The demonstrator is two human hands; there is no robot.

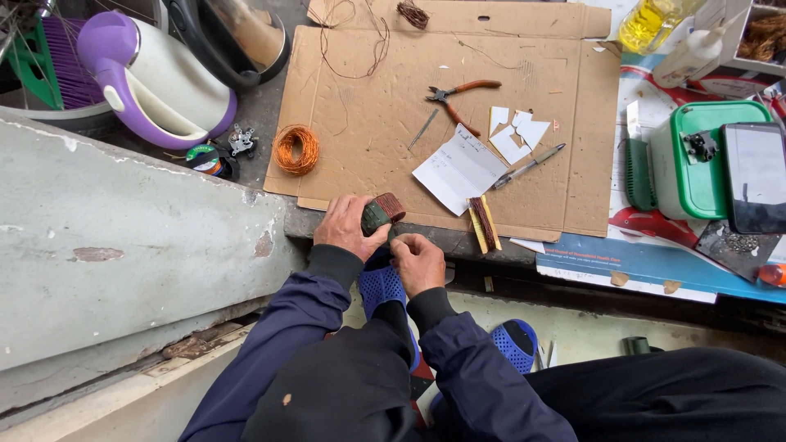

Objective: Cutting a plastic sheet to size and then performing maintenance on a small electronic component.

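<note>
2 hands at the near edge of the cardboard sheet [368, 123]: left hand [344, 227] wrapped around a small coil-wound core [381, 214] with dark green tape and reddish wire, right hand [416, 262] pinched just below it, contents not discernible. Winding apparently in place, taping seemingly partway. Further off, orange wire coil [296, 150], pliers [458, 92], white paper slip [460, 170], green box [696, 160], blue flat package [647, 263], yellow bottle [651, 23].
</note>
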